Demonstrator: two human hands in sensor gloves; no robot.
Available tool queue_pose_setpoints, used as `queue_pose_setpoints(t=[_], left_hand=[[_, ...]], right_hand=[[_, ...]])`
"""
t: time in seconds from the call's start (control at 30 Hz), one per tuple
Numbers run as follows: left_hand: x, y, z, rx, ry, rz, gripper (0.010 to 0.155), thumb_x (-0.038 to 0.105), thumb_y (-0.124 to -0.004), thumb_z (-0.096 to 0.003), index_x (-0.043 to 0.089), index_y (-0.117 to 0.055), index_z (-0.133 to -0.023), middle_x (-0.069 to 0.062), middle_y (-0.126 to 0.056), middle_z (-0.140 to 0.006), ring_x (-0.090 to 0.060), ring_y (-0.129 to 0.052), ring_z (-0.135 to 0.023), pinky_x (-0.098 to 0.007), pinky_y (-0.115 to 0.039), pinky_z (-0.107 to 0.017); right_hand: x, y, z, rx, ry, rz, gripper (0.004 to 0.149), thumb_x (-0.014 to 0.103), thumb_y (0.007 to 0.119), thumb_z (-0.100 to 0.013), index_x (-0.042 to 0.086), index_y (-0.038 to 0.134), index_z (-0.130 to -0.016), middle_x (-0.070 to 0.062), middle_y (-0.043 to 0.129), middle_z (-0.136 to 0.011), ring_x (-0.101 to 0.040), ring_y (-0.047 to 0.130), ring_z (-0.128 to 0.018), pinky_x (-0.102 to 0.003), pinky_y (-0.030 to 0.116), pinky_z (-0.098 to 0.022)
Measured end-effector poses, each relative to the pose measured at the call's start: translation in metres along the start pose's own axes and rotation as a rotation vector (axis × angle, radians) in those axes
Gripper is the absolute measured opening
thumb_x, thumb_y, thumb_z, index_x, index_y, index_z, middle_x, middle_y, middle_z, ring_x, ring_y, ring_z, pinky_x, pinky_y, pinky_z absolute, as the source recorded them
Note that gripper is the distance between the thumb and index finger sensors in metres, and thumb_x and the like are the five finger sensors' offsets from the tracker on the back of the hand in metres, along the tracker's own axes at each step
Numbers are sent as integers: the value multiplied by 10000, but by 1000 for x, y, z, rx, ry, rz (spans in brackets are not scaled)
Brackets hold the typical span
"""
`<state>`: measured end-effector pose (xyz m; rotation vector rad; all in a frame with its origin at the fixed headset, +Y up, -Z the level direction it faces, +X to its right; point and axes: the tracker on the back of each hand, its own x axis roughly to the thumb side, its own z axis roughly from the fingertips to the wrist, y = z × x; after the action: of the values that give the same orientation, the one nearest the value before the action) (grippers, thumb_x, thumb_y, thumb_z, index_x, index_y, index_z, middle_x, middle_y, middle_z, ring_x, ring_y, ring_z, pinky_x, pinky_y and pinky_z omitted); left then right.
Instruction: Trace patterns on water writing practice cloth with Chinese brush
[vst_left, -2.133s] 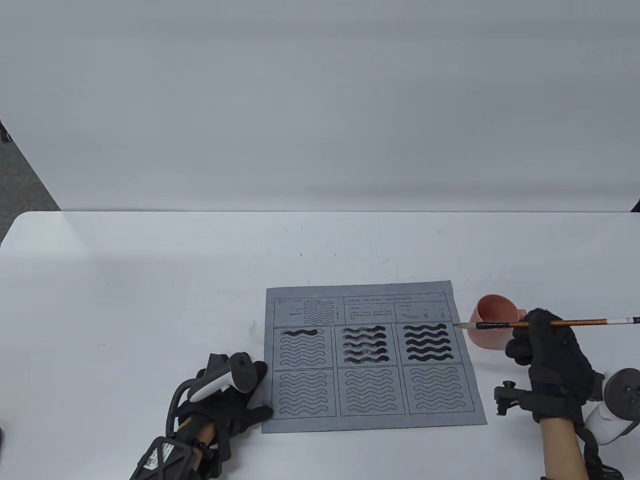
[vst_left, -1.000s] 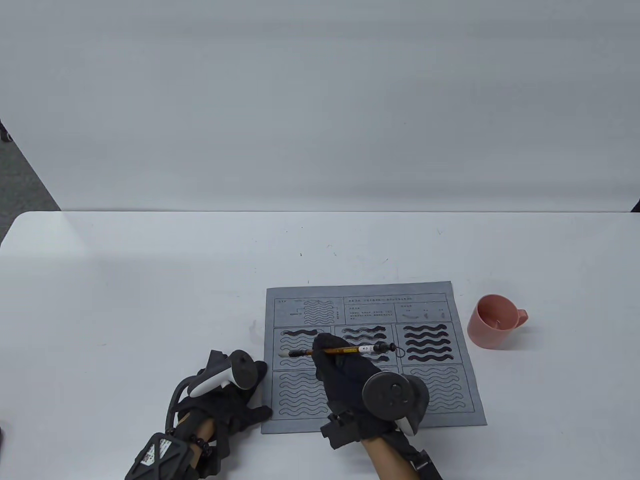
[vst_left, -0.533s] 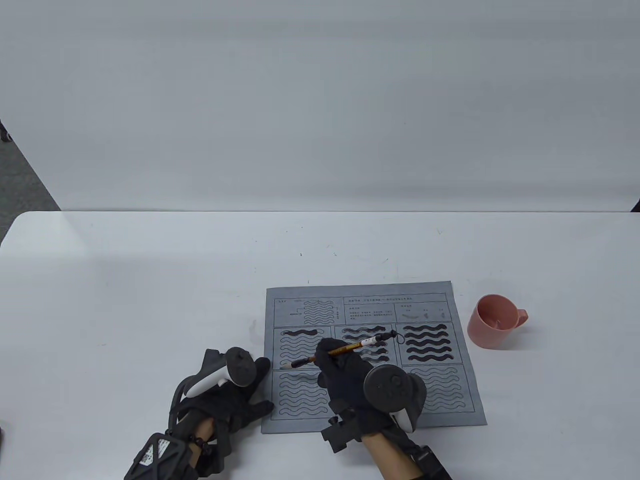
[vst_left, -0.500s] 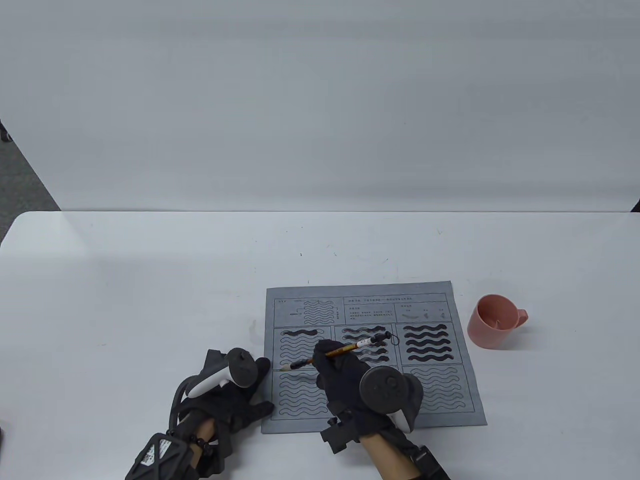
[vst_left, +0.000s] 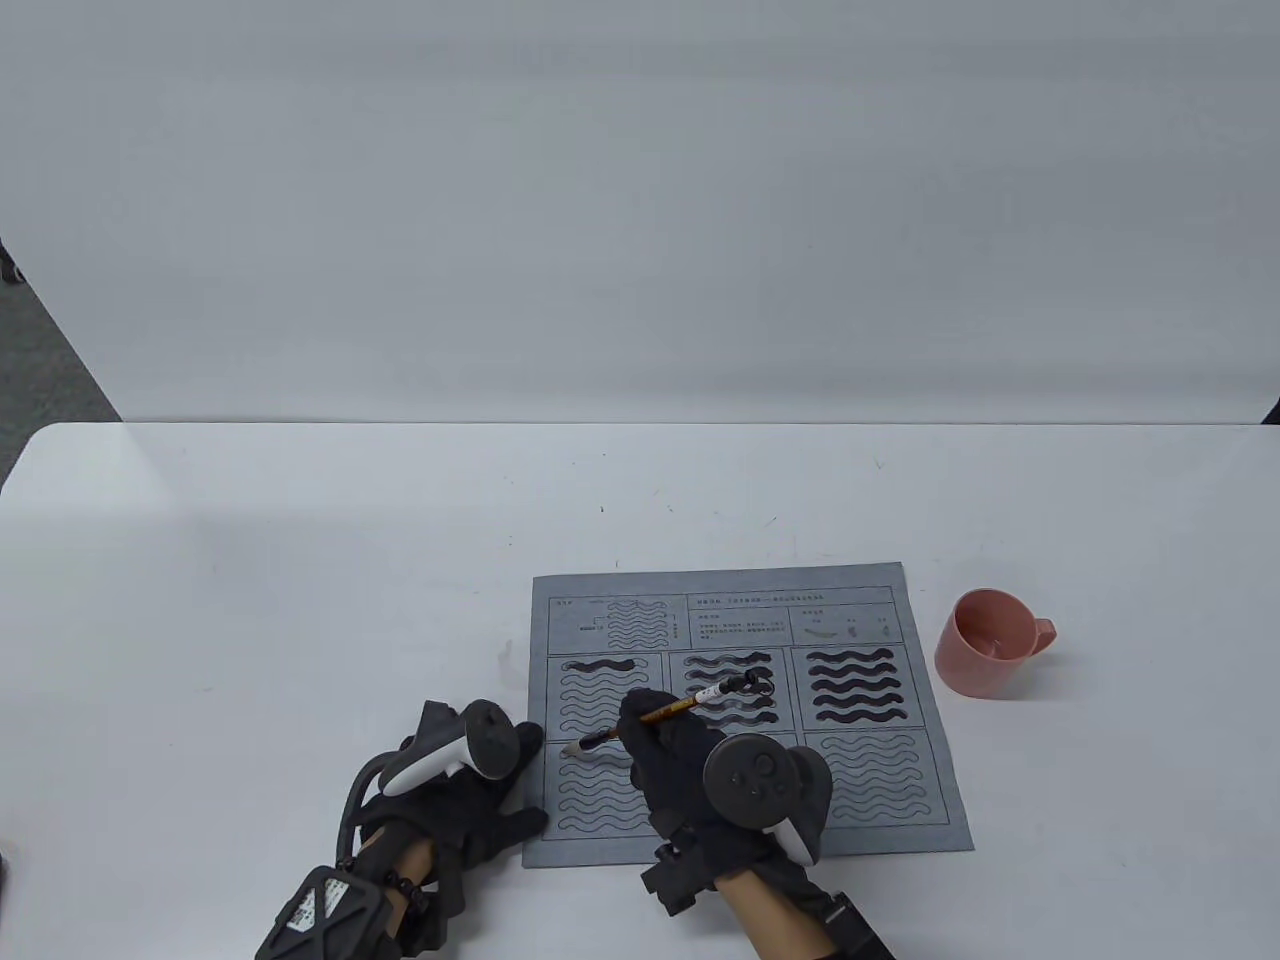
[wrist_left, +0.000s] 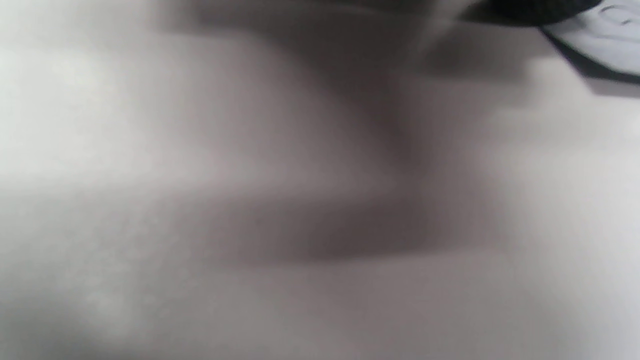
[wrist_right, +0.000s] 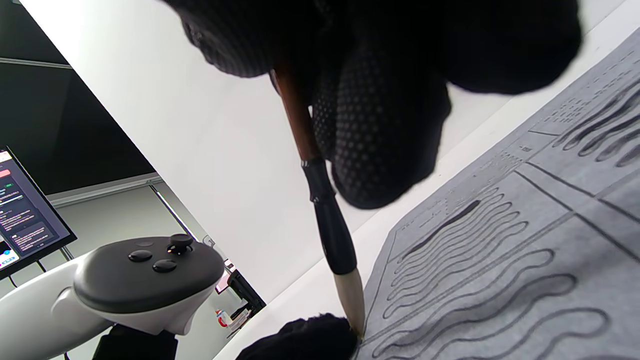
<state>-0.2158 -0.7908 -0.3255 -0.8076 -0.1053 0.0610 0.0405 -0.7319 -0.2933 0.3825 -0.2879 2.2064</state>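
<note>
The right hand (vst_left: 672, 760) pinches the brush (vst_left: 668, 708) slanted, its tip at the left end of the lower-left panel's top wave on the cloth (vst_left: 745, 620), likely to start a stroke rightward. The left hand (vst_left: 470, 805) lies flat, fingers straight, pinning the cloth's left edge. Open table (vst_left: 300, 560) surrounds it; the cup (vst_left: 985, 645) stands well clear.

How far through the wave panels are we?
Done: the top-right panel is fully inked; the top-middle looks inked too, though part hidden; top-left panel has only its first wave dark. In hand: the right hand holds the brush, tip at the bottom-left panel. Left: all three bottom panels and most of top-left.
</note>
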Motion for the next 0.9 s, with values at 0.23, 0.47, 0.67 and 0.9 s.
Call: queue_pose_setpoints(t=[0.23, 0.47, 0.67, 0.9], left_hand=[[0, 0, 1, 0, 3, -2, 859, 702, -547, -426, 578, 119, -953, 120, 301, -1027, -349, 280, -962, -622, 60, -719], [0, 0, 1, 1, 4, -3, 860, 704, -546, -424, 579, 120, -953, 120, 301, -1028, -349, 279, -964, -623, 59, -720], [0, 0, 1, 0, 5, -4, 860, 704, -544, -424, 577, 123, -952, 120, 303, -1026, -349, 281, -962, -623, 60, -719], [0, 0, 1, 1, 5, -5, 860, 704, -543, -423, 578, 123, -951, 121, 303, -1026, -349, 280, -962, -622, 60, -720]], right_hand=[[0, 3, 0, 13, 4, 13, 420, 323, 715, -556, 52, 748, -875, -160, 977, -763, -224, 1074, -386, -449, 875, -283], [0, 3, 0, 15, 12, 14, 421, 323, 714, -556, 51, 747, -876, -160, 978, -763, -224, 1073, -385, -448, 875, -284], [-2, 2, 1, 6, 33, -1, 424, 323, 715, -556, 47, 748, -875, -162, 977, -762, -224, 1074, -384, -448, 875, -285], [-3, 3, 1, 11, 41, -4, 425, 326, 711, -558, 46, 749, -875, -163, 979, -760, -225, 1073, -387, -449, 875, -287]])
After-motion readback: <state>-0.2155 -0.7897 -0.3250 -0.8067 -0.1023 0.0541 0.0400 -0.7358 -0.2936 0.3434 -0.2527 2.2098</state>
